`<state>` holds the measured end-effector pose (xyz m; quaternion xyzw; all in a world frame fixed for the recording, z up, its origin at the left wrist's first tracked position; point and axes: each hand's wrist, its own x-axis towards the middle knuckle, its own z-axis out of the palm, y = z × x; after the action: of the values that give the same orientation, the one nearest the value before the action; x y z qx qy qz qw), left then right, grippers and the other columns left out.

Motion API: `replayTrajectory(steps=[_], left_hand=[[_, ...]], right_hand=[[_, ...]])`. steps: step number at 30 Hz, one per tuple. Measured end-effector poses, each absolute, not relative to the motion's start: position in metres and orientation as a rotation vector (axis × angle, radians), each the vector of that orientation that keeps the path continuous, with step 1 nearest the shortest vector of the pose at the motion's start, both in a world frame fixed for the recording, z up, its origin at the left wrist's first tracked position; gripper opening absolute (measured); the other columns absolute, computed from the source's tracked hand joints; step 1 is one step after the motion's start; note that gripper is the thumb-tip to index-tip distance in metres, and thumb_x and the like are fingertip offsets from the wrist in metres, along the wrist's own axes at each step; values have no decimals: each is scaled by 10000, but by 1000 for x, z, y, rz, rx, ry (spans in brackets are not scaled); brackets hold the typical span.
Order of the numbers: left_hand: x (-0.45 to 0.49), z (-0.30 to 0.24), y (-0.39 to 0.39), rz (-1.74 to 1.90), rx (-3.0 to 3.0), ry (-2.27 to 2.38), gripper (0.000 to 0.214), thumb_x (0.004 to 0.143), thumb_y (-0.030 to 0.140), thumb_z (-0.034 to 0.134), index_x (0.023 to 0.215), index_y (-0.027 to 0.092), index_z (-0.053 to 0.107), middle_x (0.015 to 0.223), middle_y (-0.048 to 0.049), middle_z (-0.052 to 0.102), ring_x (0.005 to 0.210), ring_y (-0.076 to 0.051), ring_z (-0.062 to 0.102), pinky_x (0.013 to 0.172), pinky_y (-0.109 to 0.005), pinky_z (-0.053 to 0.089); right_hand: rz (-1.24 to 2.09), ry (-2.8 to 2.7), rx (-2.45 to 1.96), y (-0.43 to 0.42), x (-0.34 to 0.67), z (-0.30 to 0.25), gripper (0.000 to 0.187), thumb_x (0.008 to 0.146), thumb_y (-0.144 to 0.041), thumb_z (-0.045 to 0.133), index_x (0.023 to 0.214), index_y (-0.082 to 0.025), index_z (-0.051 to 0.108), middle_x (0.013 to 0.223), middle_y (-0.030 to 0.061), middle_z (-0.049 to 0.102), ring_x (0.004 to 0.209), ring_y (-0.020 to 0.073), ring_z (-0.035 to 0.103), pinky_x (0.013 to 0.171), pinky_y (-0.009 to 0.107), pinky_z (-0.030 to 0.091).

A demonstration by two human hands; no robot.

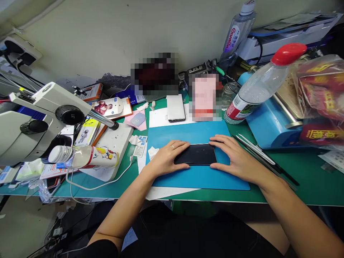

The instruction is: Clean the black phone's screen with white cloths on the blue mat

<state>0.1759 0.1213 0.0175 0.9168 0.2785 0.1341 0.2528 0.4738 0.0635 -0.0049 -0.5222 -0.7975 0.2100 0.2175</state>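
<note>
A black smartphone (195, 154) lies sideways, dark glass up, on the blue work mat (177, 177). My left hand (168, 157) grips its left end, fingers along the far edge and thumb at the near edge. At the right end, my right hand (231, 156) does the same, with fingertips at the far corner and thumb at the near corner. Both hands are curved around the ends, so the phone's side edges are partly hidden. A white phone-like slab (176, 107) lies beyond the mat on white paper.
A microscope (51, 118) stands at left, a juice bottle (96, 156) on its base. To the right are tweezers (258, 152), a red-capped bottle (255, 86), a blue machine (268, 125) and a bag of red packets (322, 104). A white cable (107, 184) trails off the table edge.
</note>
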Motion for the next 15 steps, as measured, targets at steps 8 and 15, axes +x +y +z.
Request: replayTrajectory(steps=[8, 15], left_hand=[[176, 19, 122, 365, 2449, 762, 742, 914, 508, 679, 1547, 300, 355, 1483, -113, 541, 1355, -304, 514, 1124, -510, 463], [177, 19, 121, 368, 2442, 757, 743, 911, 487, 690, 1550, 312, 355, 1480, -115, 535, 1355, -308, 507, 1137, -517, 447]], right_hand=[[619, -2180, -1477, 64, 474, -4, 658, 846, -639, 658, 1378, -262, 568, 1456, 140, 553, 1374, 402, 483, 1101, 565, 455], [626, -2173, -1469, 65, 472, -2, 633, 834, -638, 676, 1343, -273, 582, 1439, 139, 558, 1361, 399, 487, 1092, 578, 454]])
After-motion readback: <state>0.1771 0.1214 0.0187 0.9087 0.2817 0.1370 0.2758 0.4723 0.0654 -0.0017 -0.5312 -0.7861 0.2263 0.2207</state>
